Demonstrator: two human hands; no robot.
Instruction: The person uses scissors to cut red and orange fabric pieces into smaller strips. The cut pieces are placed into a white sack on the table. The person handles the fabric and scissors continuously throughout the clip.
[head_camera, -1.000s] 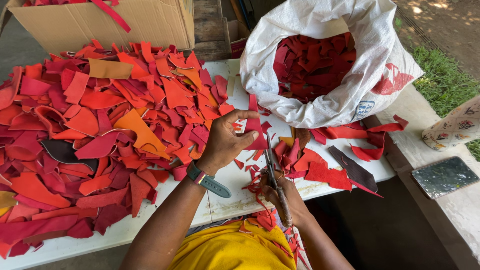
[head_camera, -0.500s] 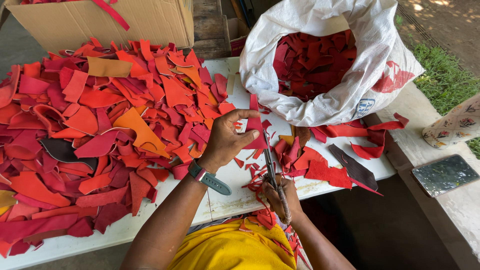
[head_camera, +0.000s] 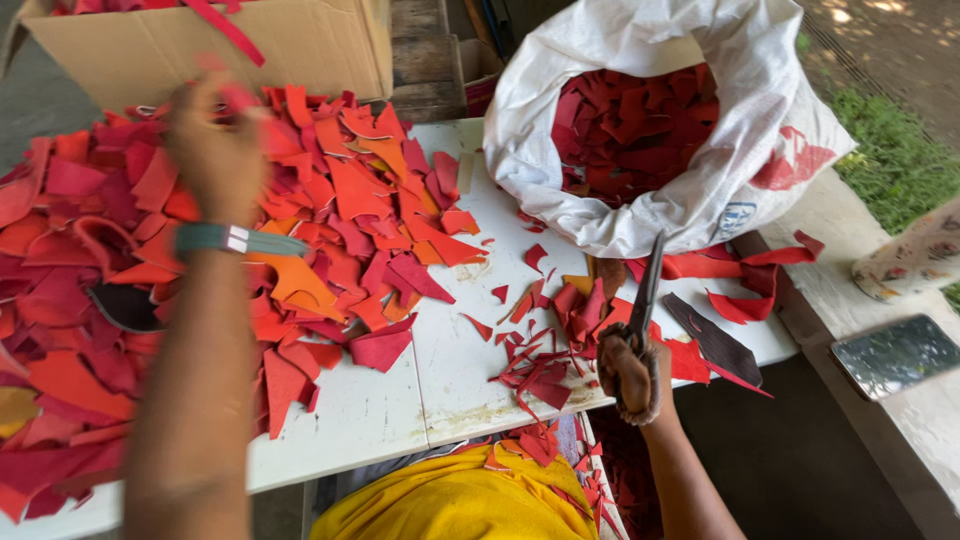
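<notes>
Head view: left hand (head_camera: 215, 150) has moved off the small trimmings near the scissors (head_camera: 640, 300) and now sits blurred over the big pile of red and orange scraps (head_camera: 330, 220) on the white desk (head_camera: 440, 380), fingers curled, apparently pinching a red piece; grip unclear. Right hand (head_camera: 635, 375) stays clenched on the scissors, blades pointing at the white sack (head_camera: 700, 190) of scraps. Looks like a fresh piece is being picked.

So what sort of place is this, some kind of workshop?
Probably a small, partly open-air craft workshop for cutting leather-like material. A white table is heaped with red and orange scraps, a white sack holds more, and the right hand grips scissors.
</notes>
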